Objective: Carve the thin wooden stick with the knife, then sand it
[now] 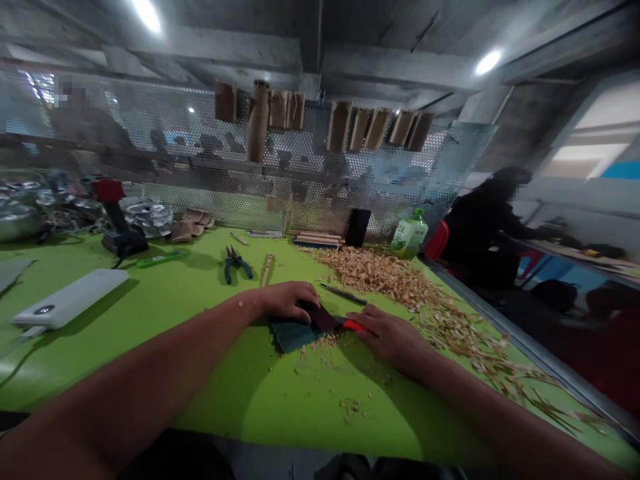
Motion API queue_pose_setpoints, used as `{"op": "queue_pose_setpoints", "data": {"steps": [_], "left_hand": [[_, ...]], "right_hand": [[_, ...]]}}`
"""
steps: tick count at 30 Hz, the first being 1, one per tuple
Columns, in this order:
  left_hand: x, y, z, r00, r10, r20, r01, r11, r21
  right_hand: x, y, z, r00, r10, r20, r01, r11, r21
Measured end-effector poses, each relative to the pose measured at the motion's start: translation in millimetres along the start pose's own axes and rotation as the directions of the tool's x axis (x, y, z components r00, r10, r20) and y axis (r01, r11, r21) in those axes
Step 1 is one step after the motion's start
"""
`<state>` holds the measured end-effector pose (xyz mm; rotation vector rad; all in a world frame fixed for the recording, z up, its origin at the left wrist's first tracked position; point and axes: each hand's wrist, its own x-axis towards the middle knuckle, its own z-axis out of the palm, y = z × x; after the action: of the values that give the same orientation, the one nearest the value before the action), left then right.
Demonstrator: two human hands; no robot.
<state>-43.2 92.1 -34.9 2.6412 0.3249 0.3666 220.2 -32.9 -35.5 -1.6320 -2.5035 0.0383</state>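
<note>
My left hand (pixel 293 301) is closed on a dark brown strip (pixel 323 319) that lies over a dark green cloth (pixel 294 335) on the table. Its right end meets the tool in my right hand (pixel 387 333), whose fingers are wrapped round a red handle (pixel 355 325). Small wood chips (pixel 325 342) lie beside the cloth and under the hands. Just beyond my hands rests a thin dark tool (pixel 344 294). What the left palm covers is hidden.
Pliers (pixel 237 265), a wooden stick (pixel 267 269) and a white power bank (pixel 73 300) lie to the left, with a drill (pixel 117 217) behind. Shavings (pixel 390 275) spread along the right, near a green bottle (pixel 409 233). A person (pixel 483 230) sits at far right.
</note>
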Motion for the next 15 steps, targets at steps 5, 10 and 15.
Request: {"op": "queue_pose_setpoints", "data": {"steps": [5, 10, 15], "left_hand": [[-2.2, 17.4, -3.3, 0.974, -0.222, -0.041, 0.225, 0.937, 0.267], [-6.8, 59.3, -3.8, 0.866, -0.495, 0.072, 0.421, 0.800, 0.428], [-5.9, 74.0, -11.1, 0.814, -0.533, 0.230, 0.399, 0.802, 0.445]], "right_hand": [[4.5, -2.8, -0.4, 0.999, 0.041, -0.001, -0.041, 0.999, -0.024], [6.0, -0.3, 3.5, 1.000, 0.024, -0.011, -0.025, 0.999, -0.030], [11.8, 7.7, 7.7, 1.000, 0.001, -0.027, -0.001, 1.000, -0.014]]}}
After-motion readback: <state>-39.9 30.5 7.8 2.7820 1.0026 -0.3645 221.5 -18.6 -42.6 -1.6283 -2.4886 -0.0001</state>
